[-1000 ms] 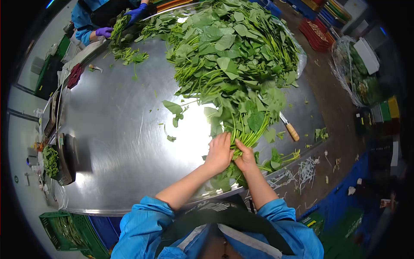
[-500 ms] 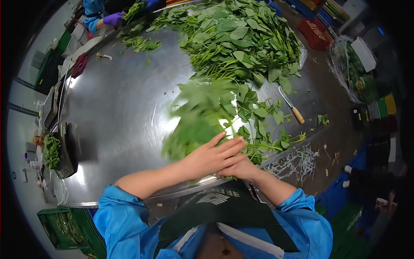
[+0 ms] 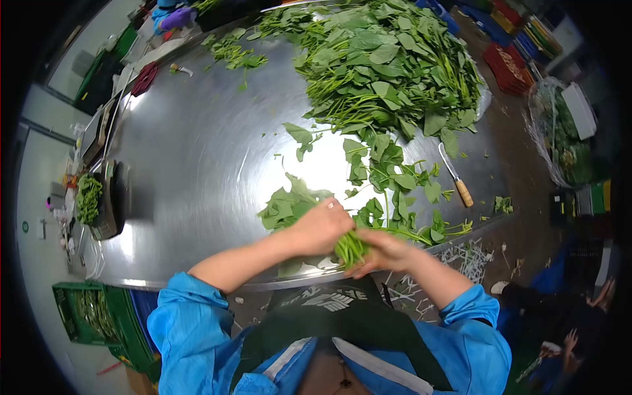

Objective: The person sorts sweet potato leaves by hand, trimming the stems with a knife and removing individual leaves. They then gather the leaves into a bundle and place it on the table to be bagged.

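Where the round steel table (image 3: pixel 191 164) meets the lower middle of the frame, we hold a bunch of soft green leafy stems (image 3: pixel 349 249); we judge it light, limp and easily bruised, best gripped at the firmer stalks. Our left hand (image 3: pixel 320 227) is closed around them; our right hand (image 3: pixel 385 251), fingers curled, pinches the cut ends beside it

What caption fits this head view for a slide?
Left hand and right hand grip a bunch of leafy greens over a steel table; knife lies nearby.
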A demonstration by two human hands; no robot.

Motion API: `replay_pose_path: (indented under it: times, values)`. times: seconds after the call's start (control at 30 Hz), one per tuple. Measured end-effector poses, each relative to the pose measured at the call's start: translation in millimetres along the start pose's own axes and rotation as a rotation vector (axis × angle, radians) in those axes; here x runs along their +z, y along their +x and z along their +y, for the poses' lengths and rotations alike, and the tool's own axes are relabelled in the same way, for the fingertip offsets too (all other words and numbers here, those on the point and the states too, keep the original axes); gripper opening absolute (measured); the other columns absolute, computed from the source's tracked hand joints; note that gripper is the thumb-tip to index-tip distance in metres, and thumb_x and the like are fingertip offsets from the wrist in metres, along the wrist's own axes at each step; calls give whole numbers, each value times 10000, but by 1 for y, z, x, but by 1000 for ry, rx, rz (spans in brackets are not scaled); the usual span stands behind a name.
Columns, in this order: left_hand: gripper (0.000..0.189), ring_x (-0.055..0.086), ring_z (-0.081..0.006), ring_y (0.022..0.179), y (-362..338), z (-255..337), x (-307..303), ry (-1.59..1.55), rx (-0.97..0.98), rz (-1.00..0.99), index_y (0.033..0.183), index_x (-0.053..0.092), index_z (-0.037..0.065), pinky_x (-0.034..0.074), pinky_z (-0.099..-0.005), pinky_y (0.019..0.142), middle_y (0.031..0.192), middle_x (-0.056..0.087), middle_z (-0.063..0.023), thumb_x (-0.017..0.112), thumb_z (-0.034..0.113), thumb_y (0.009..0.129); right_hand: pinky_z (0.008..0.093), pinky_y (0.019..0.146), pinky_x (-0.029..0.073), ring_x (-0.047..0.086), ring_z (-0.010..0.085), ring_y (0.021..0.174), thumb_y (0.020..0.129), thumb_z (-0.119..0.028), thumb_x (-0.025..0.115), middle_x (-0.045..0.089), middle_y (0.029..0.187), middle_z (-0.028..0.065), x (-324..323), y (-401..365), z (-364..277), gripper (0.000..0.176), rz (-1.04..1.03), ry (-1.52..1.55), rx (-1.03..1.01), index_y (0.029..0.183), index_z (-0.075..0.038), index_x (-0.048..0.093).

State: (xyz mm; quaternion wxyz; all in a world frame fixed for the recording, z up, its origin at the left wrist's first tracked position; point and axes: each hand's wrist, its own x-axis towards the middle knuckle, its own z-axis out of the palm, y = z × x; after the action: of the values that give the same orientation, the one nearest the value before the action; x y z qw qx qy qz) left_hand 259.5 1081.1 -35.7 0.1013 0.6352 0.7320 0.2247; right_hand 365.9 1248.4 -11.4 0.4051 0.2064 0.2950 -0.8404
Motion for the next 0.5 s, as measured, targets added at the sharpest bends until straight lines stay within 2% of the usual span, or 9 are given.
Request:
replay_pose_path:
  times: [0.03, 0.07, 0.1, 0.13, 0.17, 0.2, 0.27, 0.37, 0.5]
  values:
    - [257, 512, -258, 810, 2, -5, -8, -41, -59, 76, 842, 569, 58, 377, -368, 810, 746, 531, -85, 620, 60, 590, 308, 666, 522, 624, 276, 834, 876, -359, 432, 610, 900, 147, -35, -10, -13, 425, 31, -196, -31, 1088, 5, 487]
    - [253, 522, -239, 807, 3, -10, -16, -128, -171, 123, 851, 566, 60, 389, -356, 797, 762, 541, -81, 638, 73, 609, 318, 698, 506, 607, 270, 893, 858, -374, 471, 585, 1018, 172, -75, -24, -46, 418, 36, -714, -137, 1043, -5, 531]
    - [250, 531, -219, 803, 2, -14, -27, -210, -282, 172, 859, 564, 62, 401, -344, 784, 778, 551, -76, 655, 85, 627, 365, 743, 477, 587, 281, 923, 836, -387, 498, 572, 1040, 202, -101, -34, -59, 438, 763, -1123, -323, 992, 18, 556]
    - [260, 533, -183, 800, 2, -12, -46, -393, -462, 129, 864, 558, 58, 409, -324, 767, 793, 559, -64, 675, 107, 638, 409, 788, 434, 552, 322, 943, 793, -358, 567, 567, 1019, 210, -145, -42, -66, 465, 1298, -1383, -643, 1038, 35, 523]
    - [274, 535, -147, 797, 1, -8, -62, -578, -638, 93, 870, 552, 54, 417, -304, 750, 808, 566, -52, 695, 130, 649, 428, 811, 414, 519, 349, 959, 745, -335, 628, 550, 1011, 212, -186, -59, -75, 527, 1691, -1639, -621, 1103, 26, 487]
    - [326, 523, -110, 798, 2, -8, -68, -739, -632, 175, 910, 553, 41, 420, -275, 740, 845, 572, -27, 715, 132, 642, 424, 820, 407, 499, 352, 985, 703, -292, 677, 539, 1024, 204, -237, -74, -76, 568, 1747, -1711, -598, 1141, -1, 464]
    - [362, 525, -121, 805, -2, -9, -70, -943, -663, 230, 937, 552, 35, 420, -279, 748, 858, 572, -23, 719, 118, 626, 422, 801, 414, 505, 347, 966, 755, -229, 629, 547, 967, 190, -258, -88, -76, 416, 1653, -1503, -153, 1085, -19, 488]
    - [485, 532, -152, 826, -7, -8, -63, -1256, -731, 317, 1031, 524, 8, 424, -285, 772, 906, 568, -47, 705, 61, 583, 424, 771, 415, 515, 359, 944, 807, -205, 570, 544, 956, 193, -292, -85, -55, 323, 1570, -1685, -424, 1052, -11, 488]
    - [562, 546, -173, 814, -13, -12, -58, -1469, -772, 415, 1084, 477, 0, 447, -300, 758, 895, 559, -85, 657, 14, 552, 379, 669, 424, 548, 317, 790, 865, -161, 490, 553, 891, 163, -233, -73, -40, 255, 1514, -1415, -787, 1076, -19, 471]
